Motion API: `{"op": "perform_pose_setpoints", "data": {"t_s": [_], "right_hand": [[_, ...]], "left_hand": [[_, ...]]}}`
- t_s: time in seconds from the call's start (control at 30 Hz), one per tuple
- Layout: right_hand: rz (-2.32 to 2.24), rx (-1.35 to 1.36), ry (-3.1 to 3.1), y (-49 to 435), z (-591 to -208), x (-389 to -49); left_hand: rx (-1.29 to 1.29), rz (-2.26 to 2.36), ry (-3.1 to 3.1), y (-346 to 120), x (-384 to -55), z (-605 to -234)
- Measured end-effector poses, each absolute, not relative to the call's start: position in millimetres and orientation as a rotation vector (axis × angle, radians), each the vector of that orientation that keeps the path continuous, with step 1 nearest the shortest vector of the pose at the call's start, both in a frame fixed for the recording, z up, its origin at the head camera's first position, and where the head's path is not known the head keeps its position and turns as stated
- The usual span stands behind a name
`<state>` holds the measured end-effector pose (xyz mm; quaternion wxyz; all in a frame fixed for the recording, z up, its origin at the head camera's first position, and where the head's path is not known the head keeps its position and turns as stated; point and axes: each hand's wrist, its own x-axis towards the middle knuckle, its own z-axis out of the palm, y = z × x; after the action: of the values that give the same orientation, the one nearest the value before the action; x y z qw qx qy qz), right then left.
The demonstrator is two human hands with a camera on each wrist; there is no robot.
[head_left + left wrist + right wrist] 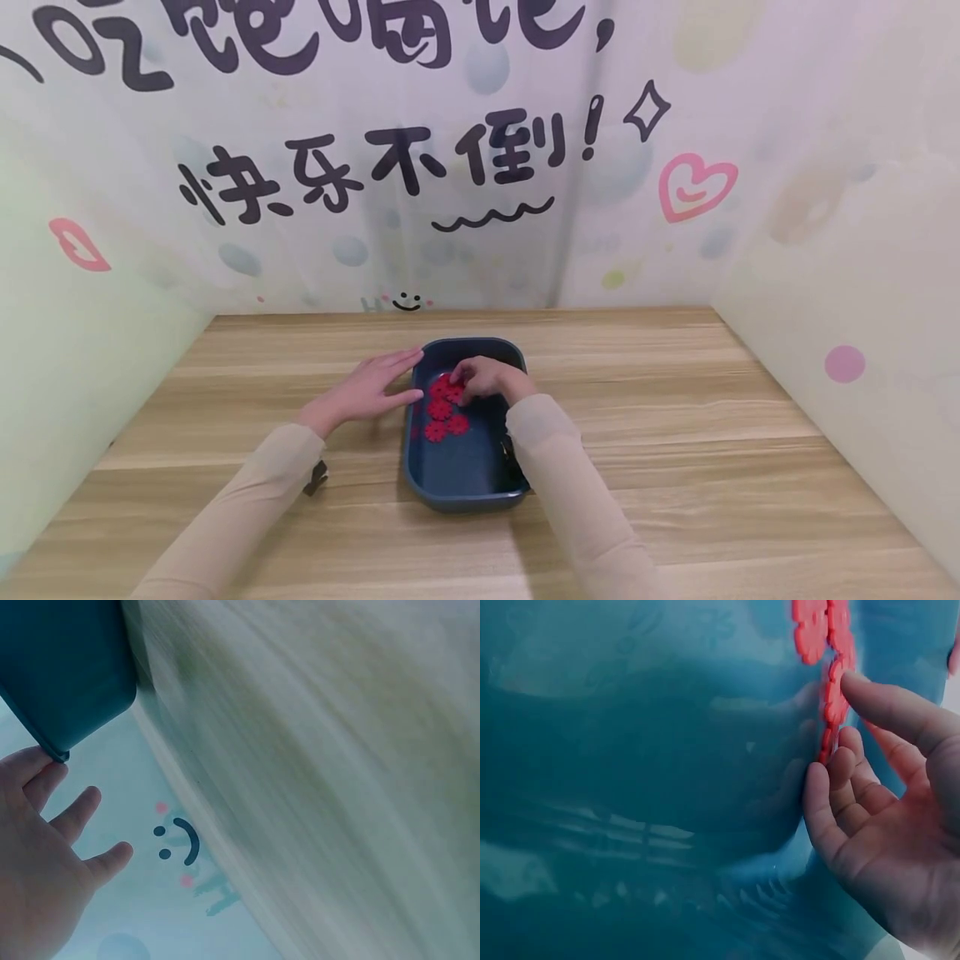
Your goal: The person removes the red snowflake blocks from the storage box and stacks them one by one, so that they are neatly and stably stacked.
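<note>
Several red notched, flower-shaped plastic discs (439, 409) lie in the dark blue bin (457, 477), grouped toward its far left. My right hand (486, 377) reaches into the bin over the far discs. In the right wrist view, the thumb and curled fingers of my right hand (900, 810) close on a red disc (838, 690) at the end of the group. My left hand (367, 389) is at the bin's left side, fingers stretched out. Seen from the left wrist, my left hand (45, 840) touches the bin's rim (61, 756) with its fingertips.
The bin stands on a wood-grain table (675, 433). A white printed backdrop (480, 250) rises behind the table, with pale walls at left and right. Under the left cuff a small dark device (317, 477) shows.
</note>
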<state>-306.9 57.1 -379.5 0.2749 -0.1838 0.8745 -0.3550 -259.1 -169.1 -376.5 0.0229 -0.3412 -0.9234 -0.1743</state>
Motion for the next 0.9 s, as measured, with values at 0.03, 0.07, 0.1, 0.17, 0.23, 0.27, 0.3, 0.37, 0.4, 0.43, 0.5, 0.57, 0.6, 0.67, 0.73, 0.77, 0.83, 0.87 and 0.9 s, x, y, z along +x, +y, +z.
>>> {"op": "perform_pose_setpoints", "data": {"t_s": [0.03,0.07,0.1,0.17,0.23,0.27,0.3,0.37,0.4,0.43,0.5,0.57,0.6,0.67,0.73,0.77,0.83,0.87,0.9], "right_hand": [[-0.937,-0.504,2.361,56.8,-380.4,-307.7],[-0.917,-0.515,2.372,56.7,-381.3,-308.5],[-0.901,-0.521,2.388,56.2,-382.1,-308.7],[-0.879,-0.522,2.415,54.9,-382.7,-308.2],[-0.855,-0.498,2.447,52.9,-383.0,-306.6],[-0.844,-0.500,2.460,52.2,-382.8,-305.5],[-0.833,-0.509,2.474,51.5,-382.5,-304.6],[-0.809,-0.515,2.498,50.4,-381.5,-302.7],[-0.798,-0.521,2.505,50.1,-381.3,-302.0],[-0.795,-0.523,2.506,50.0,-380.7,-301.1],[-0.783,-0.525,2.506,49.8,-380.2,-299.9],[-0.778,-0.515,2.502,49.9,-380.2,-299.3],[-0.777,-0.512,2.499,50.1,-380.4,-299.0],[-0.771,-0.506,2.499,50.1,-381.0,-298.9],[-0.762,-0.497,2.505,50.2,-381.4,-299.1],[-0.756,-0.491,2.508,50.3,-381.7,-298.9],[-0.744,-0.482,2.511,50.2,-382.4,-299.2],[-0.740,-0.478,2.511,50.2,-382.7,-299.4],[-0.735,-0.474,2.512,50.2,-382.9,-299.4]], "left_hand": [[-1.057,-0.534,-2.860,-169.2,-259.4,-376.7],[-1.056,-0.534,-2.861,-169.3,-259.5,-376.7],[-1.055,-0.536,-2.861,-169.2,-259.6,-376.7],[-1.053,-0.538,-2.860,-169.2,-259.8,-376.4],[-1.054,-0.541,-2.858,-169.0,-259.7,-376.0],[-1.050,-0.543,-2.861,-169.0,-259.7,-375.9],[-1.049,-0.543,-2.861,-168.9,-259.7,-375.8],[-1.045,-0.537,-2.865,-169.2,-259.7,-376.0],[-1.045,-0.534,-2.866,-169.2,-259.8,-376.1],[-1.042,-0.533,-2.869,-169.2,-259.8,-376.2],[-1.039,-0.530,-2.872,-169.1,-259.9,-376.5],[-1.037,-0.531,-2.874,-169.0,-259.8,-376.6],[-1.037,-0.532,-2.875,-169.0,-259.7,-376.6],[-1.034,-0.534,-2.879,-169.1,-259.5,-376.5],[-1.035,-0.540,-2.881,-169.1,-259.3,-376.6],[-1.034,-0.541,-2.884,-169.1,-259.2,-376.7],[-1.034,-0.542,-2.887,-169.2,-259.2,-377.1],[-1.034,-0.541,-2.888,-169.2,-259.1,-377.3],[-1.034,-0.540,-2.887,-169.2,-259.1,-377.4]]}}
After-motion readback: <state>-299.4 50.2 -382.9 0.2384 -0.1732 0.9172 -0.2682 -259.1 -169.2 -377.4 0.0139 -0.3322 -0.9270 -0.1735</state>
